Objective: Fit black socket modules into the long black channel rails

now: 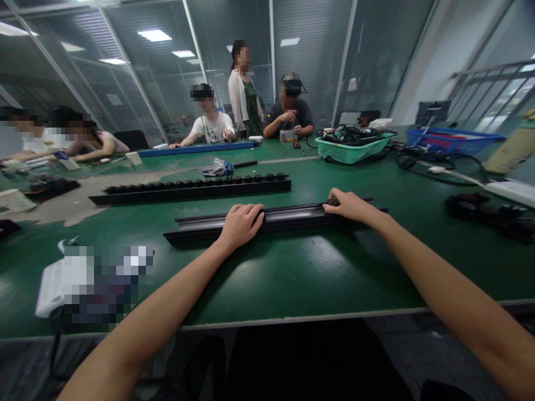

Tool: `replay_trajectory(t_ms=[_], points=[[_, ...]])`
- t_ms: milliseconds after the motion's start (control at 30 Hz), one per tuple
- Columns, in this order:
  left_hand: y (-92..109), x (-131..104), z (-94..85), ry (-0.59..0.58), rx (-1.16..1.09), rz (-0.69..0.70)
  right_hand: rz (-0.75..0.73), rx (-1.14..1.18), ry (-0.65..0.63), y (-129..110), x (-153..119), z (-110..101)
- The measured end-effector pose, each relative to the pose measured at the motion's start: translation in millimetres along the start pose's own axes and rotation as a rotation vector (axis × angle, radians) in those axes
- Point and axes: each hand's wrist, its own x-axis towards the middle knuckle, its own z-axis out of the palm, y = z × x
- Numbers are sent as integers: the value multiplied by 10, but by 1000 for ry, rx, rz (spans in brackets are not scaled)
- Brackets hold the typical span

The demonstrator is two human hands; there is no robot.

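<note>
A long black channel-shaped rail (288, 215) lies crosswise on the green table in front of me. My left hand (241, 224) grips it near its middle, with the fingers bent over the far side. Toward the rail's right end, my right hand (345, 204) is closed in a pinch around a small dark part (333, 201) at the channel. The fingers partly cover that part, so its kind is unclear. Farther back lies a second black rail (196, 192), with a row of several small black round parts (167, 185) along its top.
A green basket (349, 149) of cables and a blue basket (453, 140) stand at the back right. Dark parts (489, 214) lie at right. A white device (56, 284) sits at front left. Several people work across the table (292, 289), near a blue rail (196, 149).
</note>
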Motion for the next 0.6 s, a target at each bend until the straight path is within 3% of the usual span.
replay_trajectory(t_ms=[267,467,600], points=[[-45,0,-2,4,-13,-4,155,-140,-34,104,-15,-98],[-62,5,-3,-3,-29,3,109,-98,-70,208,-2,-170],[-65,4,1,-5,-28,-2,171,-124,-83,274,6,-213]])
